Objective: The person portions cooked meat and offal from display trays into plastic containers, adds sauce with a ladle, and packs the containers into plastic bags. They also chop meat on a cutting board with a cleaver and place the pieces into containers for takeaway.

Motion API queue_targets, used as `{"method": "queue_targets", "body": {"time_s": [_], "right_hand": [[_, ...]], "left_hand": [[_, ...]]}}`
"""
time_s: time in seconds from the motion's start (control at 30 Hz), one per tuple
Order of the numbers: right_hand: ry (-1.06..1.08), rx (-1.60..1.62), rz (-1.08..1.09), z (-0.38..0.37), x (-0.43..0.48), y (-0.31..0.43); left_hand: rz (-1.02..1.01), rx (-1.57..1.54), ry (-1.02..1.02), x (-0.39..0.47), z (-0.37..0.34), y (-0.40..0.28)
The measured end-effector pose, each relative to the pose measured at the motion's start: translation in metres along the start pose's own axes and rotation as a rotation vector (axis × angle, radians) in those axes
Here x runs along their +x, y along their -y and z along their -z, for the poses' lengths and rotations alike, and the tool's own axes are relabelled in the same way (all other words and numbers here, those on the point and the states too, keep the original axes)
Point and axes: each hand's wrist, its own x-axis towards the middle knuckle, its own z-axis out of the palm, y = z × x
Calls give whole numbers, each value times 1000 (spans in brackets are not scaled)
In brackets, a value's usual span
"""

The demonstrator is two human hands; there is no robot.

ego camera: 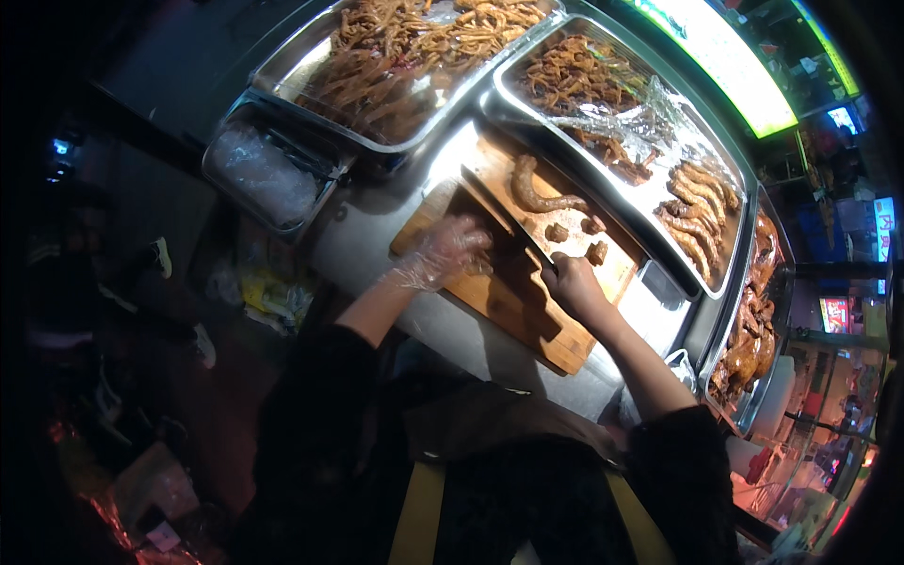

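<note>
My right hand (578, 284) grips the handle of a knife (507, 215), whose long blade points up and left across a wooden cutting board (494, 300). My left hand (452, 248), in a clear plastic glove, is over the board's left part with its fingers bent and blurred. Whether anything lies under those fingers is hidden. Beyond the blade, a curved brown piece of cooked meat (538, 196), possibly a sausage or tail, rests on the board. Several short cut pieces (557, 232) lie between it and my right hand.
A metal tray of brown cooked food strips (388, 70) stands at the upper left. Another tray (600, 164), partly under plastic film (653, 106), borders the board. Roasted poultry (750, 339) fills a tray at right. A small bin (265, 176) holds clear plastic.
</note>
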Motion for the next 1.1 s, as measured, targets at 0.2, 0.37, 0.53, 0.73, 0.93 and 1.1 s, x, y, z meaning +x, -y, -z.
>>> {"method": "queue_targets", "body": {"time_s": [0.2,0.37,0.53,0.73,0.93,1.1], "right_hand": [[9,81,-91,-10,22,-18],[83,92,-127,14,18,-17],[178,70,-93,12,4,-26],[139,77,-76,-14,7,-29],[226,-25,-59,14,22,-21],[285,-38,-55,19,29,-24]], "left_hand": [[1,-147,-79,-9,-17,2],[162,-419,-70,-6,-14,-3],[-72,-67,51,-1,-14,0],[-73,-54,169,5,7,0],[-343,469,-455,61,41,-20],[-321,329,-85,87,43,4]]}}
